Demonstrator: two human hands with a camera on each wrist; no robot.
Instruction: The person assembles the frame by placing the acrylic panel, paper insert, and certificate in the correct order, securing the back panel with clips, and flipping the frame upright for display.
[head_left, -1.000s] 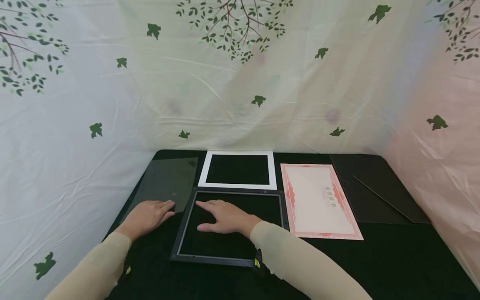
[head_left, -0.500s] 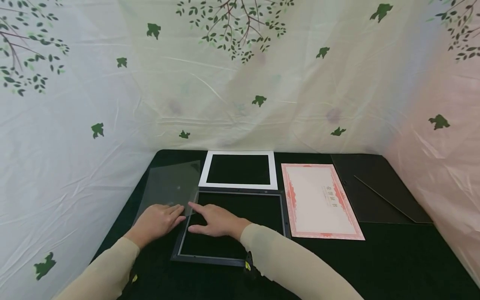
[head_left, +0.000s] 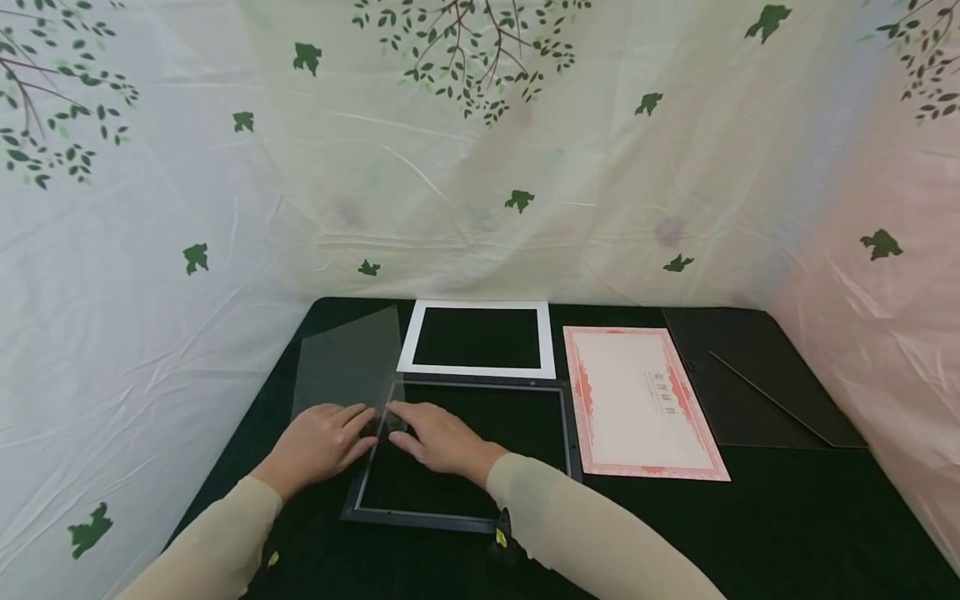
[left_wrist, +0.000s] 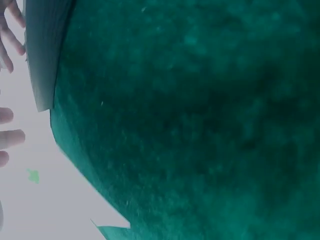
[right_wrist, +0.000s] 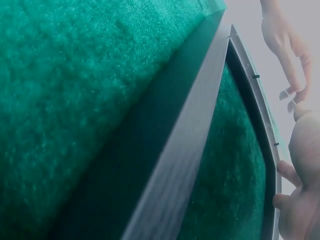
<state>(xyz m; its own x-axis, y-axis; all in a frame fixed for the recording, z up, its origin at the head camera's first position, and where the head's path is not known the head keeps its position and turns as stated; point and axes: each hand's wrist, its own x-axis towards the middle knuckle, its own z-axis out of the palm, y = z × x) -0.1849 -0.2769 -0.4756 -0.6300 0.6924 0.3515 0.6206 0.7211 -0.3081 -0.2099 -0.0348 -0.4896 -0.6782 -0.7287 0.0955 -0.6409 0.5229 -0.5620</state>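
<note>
A clear sheet (head_left: 348,362) lies tilted at the left, its right part reaching over the left side of a dark picture frame (head_left: 420,521). My left hand (head_left: 318,442) grips the sheet's near edge, fingers above and thumb lower. At the sheet's near right corner, my right hand (head_left: 442,437) holds it between thumb and index finger, above the frame's opening. In the right wrist view the frame's edge (right_wrist: 185,130) crosses the picture, with the left hand (right_wrist: 282,45) and right-hand fingers (right_wrist: 287,172) at the right. Fingertip contact is partly hidden.
A white mat border (head_left: 476,372) lies behind the frame. To its right are a pink-bordered certificate (head_left: 615,400) and a dark backing board (head_left: 750,392) with a thin strut. Dark green cloth (head_left: 787,517) covers the table; a printed curtain (head_left: 450,208) surrounds it.
The left hand has moved right with the clear sheet, which has turned and tilted up over the frame's left side. The right hand went left, and its thumb and index finger closed towards the sheet's corner.
</note>
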